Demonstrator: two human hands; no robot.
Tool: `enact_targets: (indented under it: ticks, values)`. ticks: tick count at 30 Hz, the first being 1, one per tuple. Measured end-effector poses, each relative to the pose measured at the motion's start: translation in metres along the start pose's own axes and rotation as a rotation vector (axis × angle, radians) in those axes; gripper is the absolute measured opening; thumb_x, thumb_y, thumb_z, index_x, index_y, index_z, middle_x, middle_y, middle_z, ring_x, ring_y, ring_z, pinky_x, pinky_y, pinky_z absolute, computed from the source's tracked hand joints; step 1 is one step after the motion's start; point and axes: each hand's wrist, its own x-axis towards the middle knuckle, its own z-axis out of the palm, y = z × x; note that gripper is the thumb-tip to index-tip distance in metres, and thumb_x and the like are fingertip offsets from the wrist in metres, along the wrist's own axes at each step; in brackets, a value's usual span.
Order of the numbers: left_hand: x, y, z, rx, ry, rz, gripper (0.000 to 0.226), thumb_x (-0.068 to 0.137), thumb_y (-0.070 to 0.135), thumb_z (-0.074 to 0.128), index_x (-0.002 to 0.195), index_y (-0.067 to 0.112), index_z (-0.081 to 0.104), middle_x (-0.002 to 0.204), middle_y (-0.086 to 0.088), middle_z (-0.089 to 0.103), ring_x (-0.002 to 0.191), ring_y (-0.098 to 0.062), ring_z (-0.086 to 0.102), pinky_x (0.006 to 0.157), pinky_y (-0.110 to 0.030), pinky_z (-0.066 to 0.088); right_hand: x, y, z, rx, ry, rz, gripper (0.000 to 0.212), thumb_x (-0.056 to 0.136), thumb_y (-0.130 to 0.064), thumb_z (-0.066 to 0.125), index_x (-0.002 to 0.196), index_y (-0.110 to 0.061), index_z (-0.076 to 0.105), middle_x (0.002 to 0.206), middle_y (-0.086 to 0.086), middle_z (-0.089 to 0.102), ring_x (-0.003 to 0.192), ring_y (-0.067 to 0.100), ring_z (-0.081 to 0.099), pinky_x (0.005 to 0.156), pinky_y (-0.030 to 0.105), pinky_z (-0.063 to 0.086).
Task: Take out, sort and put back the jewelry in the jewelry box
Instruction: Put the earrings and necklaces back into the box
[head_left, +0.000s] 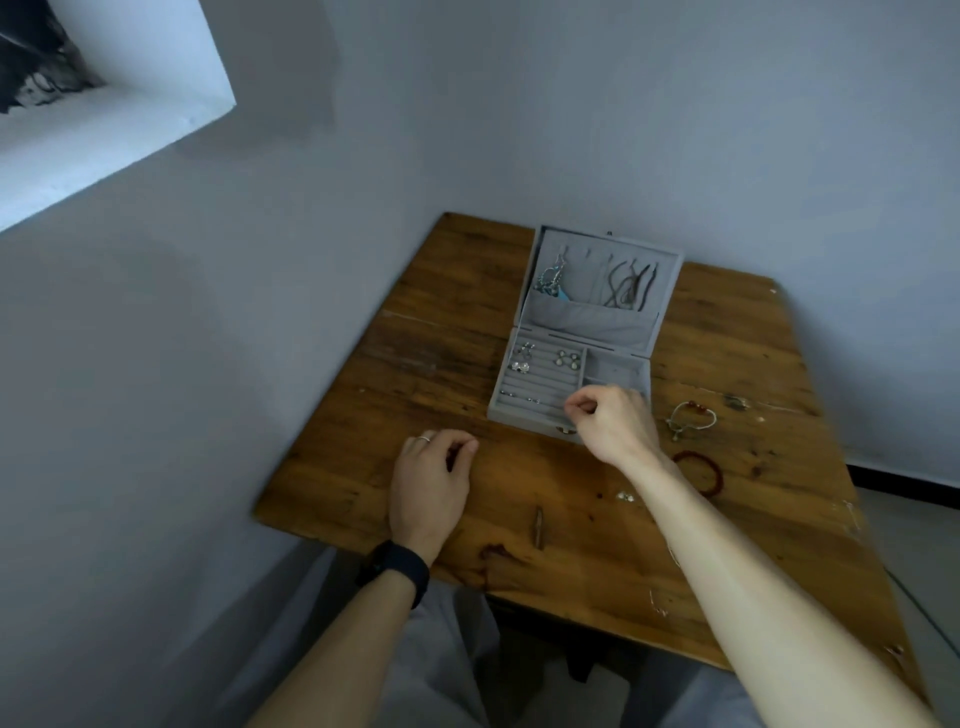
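An open grey jewelry box (524, 423) sits toward the far side of a wooden table (441, 364), partly refilled: necklaces (631, 288) hang in its lid and earrings (567, 358) sit in the ring rolls. Still out, to the right, lie a beaded bracelet (691, 418), a red bracelet (709, 470) and a small pair of studs (626, 497). The right hand (615, 421) hovers over the tray's near right corner, thumb and forefinger pinched; whether they hold a piece cannot be told. The left hand (428, 478) rests loosely curled on the table, holding nothing.
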Motion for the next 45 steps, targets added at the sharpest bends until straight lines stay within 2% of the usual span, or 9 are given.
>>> enact_targets:
  ticks: [9, 13, 19, 23, 28, 31, 35, 39, 45]
  values:
    - [0.001, -0.001, 0.001, 0.014, -0.005, -0.013, 0.016, 0.099, 0.036, 0.059, 0.106, 0.029, 0.071, 0.098, 0.012, 0.061, 0.096, -0.008, 0.051, 0.078, -0.026, 0.046, 0.010, -0.007, -0.003, 0.004, -0.064, 0.124, 0.010, 0.092, -0.025, 0.066, 0.094, -0.034, 0.072, 0.096, -0.011, 0.071, 0.084, 0.011, 0.063, 0.080, 0.027, 0.055]
    - [0.002, -0.001, 0.001, 0.029, -0.002, -0.012, 0.016, 0.099, 0.037, 0.059, 0.106, 0.029, 0.071, 0.099, 0.012, 0.061, 0.096, -0.007, 0.051, 0.077, -0.023, 0.043, 0.010, -0.008, 0.001, 0.071, -0.015, 0.177, 0.014, 0.088, -0.029, 0.072, 0.098, -0.032, 0.062, 0.093, -0.012, 0.066, 0.088, 0.013, 0.062, 0.075, 0.025, 0.048]
    - [0.001, -0.001, 0.001, 0.027, -0.005, 0.001, 0.015, 0.098, 0.036, 0.060, 0.104, 0.029, 0.072, 0.097, 0.013, 0.060, 0.094, -0.006, 0.050, 0.075, -0.023, 0.042, 0.012, -0.010, 0.001, 0.144, -0.033, 0.294, 0.014, 0.084, -0.024, 0.072, 0.093, -0.032, 0.065, 0.098, -0.007, 0.070, 0.090, 0.017, 0.064, 0.074, 0.028, 0.051]
    - [0.000, -0.001, -0.003, -0.032, -0.028, 0.007, 0.011, 0.097, 0.034, 0.063, 0.103, 0.031, 0.072, 0.099, 0.014, 0.061, 0.095, -0.007, 0.052, 0.074, -0.019, 0.040, 0.001, -0.005, -0.006, 0.167, -0.034, 0.208, 0.014, 0.089, -0.034, 0.071, 0.100, -0.030, 0.065, 0.096, -0.014, 0.066, 0.089, 0.012, 0.063, 0.070, 0.026, 0.048]
    - [0.022, 0.008, -0.016, -0.066, -0.104, 0.085, 0.012, 0.096, 0.034, 0.064, 0.105, 0.031, 0.073, 0.100, 0.016, 0.063, 0.096, -0.005, 0.055, 0.078, -0.019, 0.046, -0.039, 0.026, -0.009, -0.078, 0.176, -0.012, 0.020, 0.094, -0.039, 0.062, 0.105, -0.024, 0.070, 0.104, -0.005, 0.070, 0.094, 0.019, 0.058, 0.082, 0.033, 0.048]
    - [0.054, 0.035, -0.015, 0.044, -0.208, 0.223, 0.020, 0.098, 0.037, 0.062, 0.111, 0.026, 0.073, 0.104, 0.012, 0.064, 0.099, -0.006, 0.055, 0.083, -0.024, 0.048, -0.054, 0.042, -0.005, -0.208, 0.182, -0.091, 0.027, 0.096, -0.044, 0.057, 0.109, -0.027, 0.073, 0.107, -0.006, 0.071, 0.099, 0.022, 0.055, 0.078, 0.038, 0.049]
    - [0.089, 0.073, 0.003, 0.215, -0.355, 0.376, 0.017, 0.094, 0.039, 0.066, 0.103, 0.026, 0.075, 0.103, 0.006, 0.061, 0.101, -0.013, 0.056, 0.084, -0.034, 0.054, -0.055, 0.050, -0.003, -0.180, 0.229, -0.140, 0.023, 0.096, -0.037, 0.060, 0.109, -0.028, 0.076, 0.103, -0.007, 0.075, 0.096, 0.019, 0.058, 0.077, 0.037, 0.047]
    - [0.105, 0.098, 0.020, 0.443, -0.465, 0.410, 0.022, 0.094, 0.042, 0.065, 0.105, 0.026, 0.075, 0.119, -0.001, 0.059, 0.119, -0.020, 0.047, 0.098, -0.041, 0.048, -0.055, 0.055, 0.001, -0.157, 0.222, -0.164, 0.021, 0.097, -0.032, 0.060, 0.110, -0.028, 0.075, 0.103, -0.008, 0.075, 0.099, 0.019, 0.056, 0.079, 0.039, 0.044]
    - [0.111, 0.110, 0.034, 0.616, -0.557, 0.403, 0.026, 0.097, 0.044, 0.061, 0.112, 0.028, 0.073, 0.128, -0.003, 0.056, 0.125, -0.023, 0.044, 0.102, -0.046, 0.045, -0.051, 0.055, -0.002, -0.134, 0.185, -0.172, 0.026, 0.101, -0.034, 0.052, 0.114, -0.027, 0.074, 0.108, -0.006, 0.073, 0.104, 0.019, 0.053, 0.083, 0.040, 0.041]
